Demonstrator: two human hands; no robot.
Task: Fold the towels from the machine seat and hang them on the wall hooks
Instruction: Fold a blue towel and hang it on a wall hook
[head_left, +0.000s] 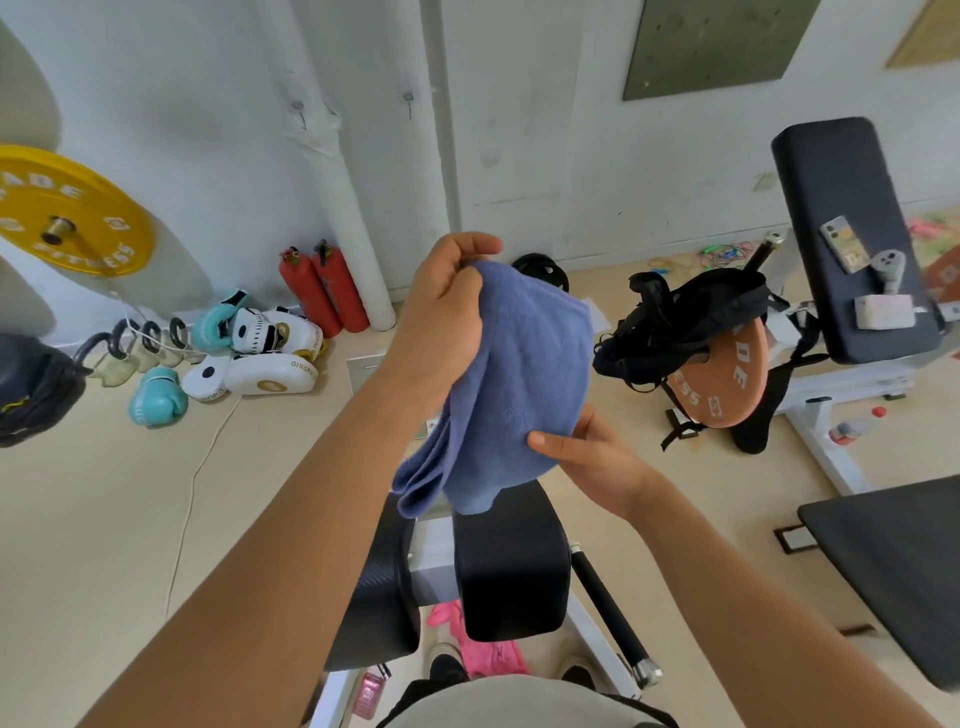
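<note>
A blue-grey towel (519, 384) hangs folded in the air in front of me, above the black machine seat (511, 566). My left hand (447, 317) grips its top edge, fingers closed around the cloth. My right hand (587, 457) holds the towel's lower right side, thumb pressed on the front. Two small wall hooks are on the white wall ahead, one hook (298, 111) to the left and another hook (409, 101) to its right; both are bare. A pink cloth (478, 644) lies on the floor beneath the seat.
Two red fire extinguishers (322, 291) and boxing gloves and pads (234, 353) lie along the wall at left. A yellow weight plate (67, 213) is far left. A black bag (685, 322) drapes over an orange plate at right, beside a bench (852, 239) holding a phone.
</note>
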